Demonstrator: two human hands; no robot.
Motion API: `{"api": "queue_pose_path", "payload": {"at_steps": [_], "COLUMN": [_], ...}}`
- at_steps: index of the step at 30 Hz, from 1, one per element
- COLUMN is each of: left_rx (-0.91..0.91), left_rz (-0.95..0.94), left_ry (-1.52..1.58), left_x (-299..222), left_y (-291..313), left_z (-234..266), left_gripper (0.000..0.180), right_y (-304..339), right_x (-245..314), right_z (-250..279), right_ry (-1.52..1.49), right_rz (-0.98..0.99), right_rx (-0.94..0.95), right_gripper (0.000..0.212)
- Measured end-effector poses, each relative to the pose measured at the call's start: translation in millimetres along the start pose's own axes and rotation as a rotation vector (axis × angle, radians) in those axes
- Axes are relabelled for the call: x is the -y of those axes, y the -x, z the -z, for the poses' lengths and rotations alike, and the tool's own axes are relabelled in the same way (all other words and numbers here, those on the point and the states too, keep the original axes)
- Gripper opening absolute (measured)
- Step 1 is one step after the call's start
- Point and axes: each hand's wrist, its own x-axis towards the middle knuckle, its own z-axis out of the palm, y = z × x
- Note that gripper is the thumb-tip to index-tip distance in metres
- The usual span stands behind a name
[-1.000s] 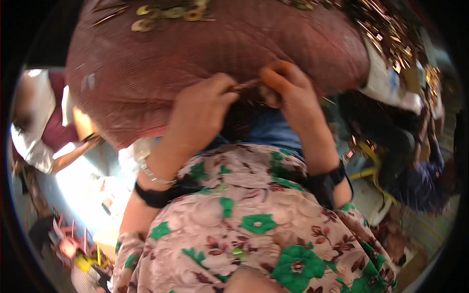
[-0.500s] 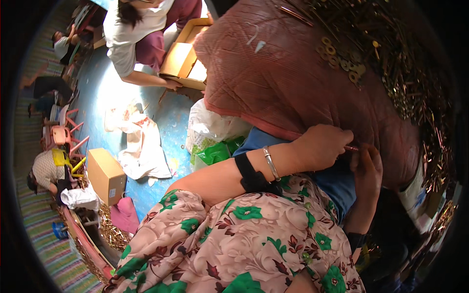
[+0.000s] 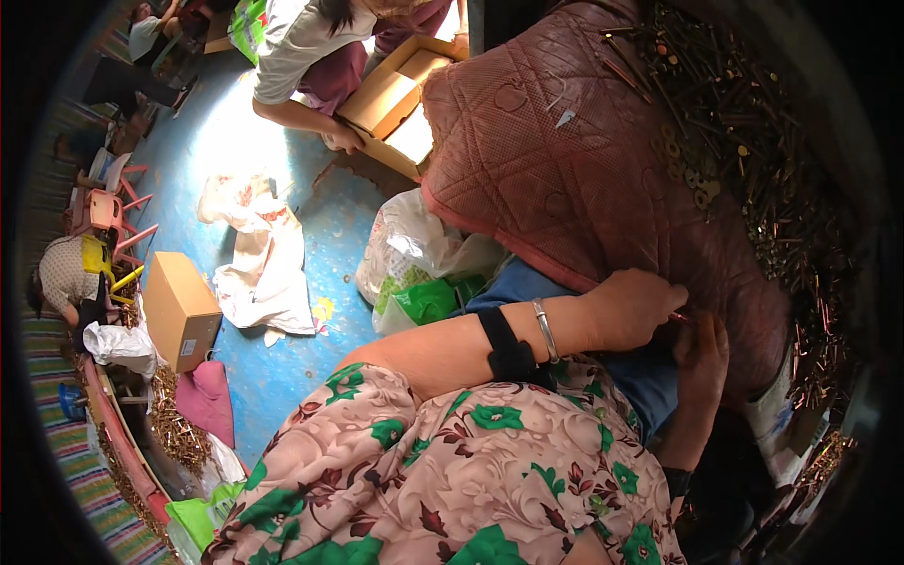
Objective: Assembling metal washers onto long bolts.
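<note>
Over my lap, my left hand (image 3: pixel 633 309) is closed in a pinch, a silver bangle and a black strap on its wrist. My right hand (image 3: pixel 702 353) meets it fingertip to fingertip, also closed. Between them shows the end of a small reddish metal piece (image 3: pixel 679 317), perhaps a screw; the fingers hide most of it. Just beyond both hands lies a brown quilted pad (image 3: pixel 565 179), with several brass-coloured washers (image 3: pixel 680 162) on its right part. A heap of long brass-coloured screws (image 3: pixel 800 179) spreads along the far right.
Across the pad a person holds an open cardboard box (image 3: pixel 379 94). On the blue floor are a white sack (image 3: pixel 266 273), a plastic bag (image 3: pixel 419 245), a closed carton (image 3: pixel 179 306) and a pink cushion (image 3: pixel 205 403). Other people sit or bend at the far left.
The view has shifted, so the pad and box appear farther right and lower. My hands stay together on the small reddish piece. The person with the box leans over it.
</note>
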Motion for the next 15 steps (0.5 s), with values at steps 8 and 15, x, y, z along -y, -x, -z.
{"api": "queue_pose_path", "payload": {"at_steps": [8, 15], "left_rx": [-0.001, 0.051], "left_rz": [-0.058, -0.001], "left_ry": [0.082, 0.11], "left_x": [-0.3, -4.3], "left_y": [3.3, 1.1], "left_z": [2.5, 5.8], "left_gripper": [0.012, 0.013], "right_y": [6.6, 10.0], "right_x": [-0.2, 7.6], "right_z": [6.4, 12.7], "right_ry": [0.165, 0.227], "right_rz": [0.072, 0.045], "right_rx": [0.078, 0.078], "right_gripper": [0.017, 0.017]}}
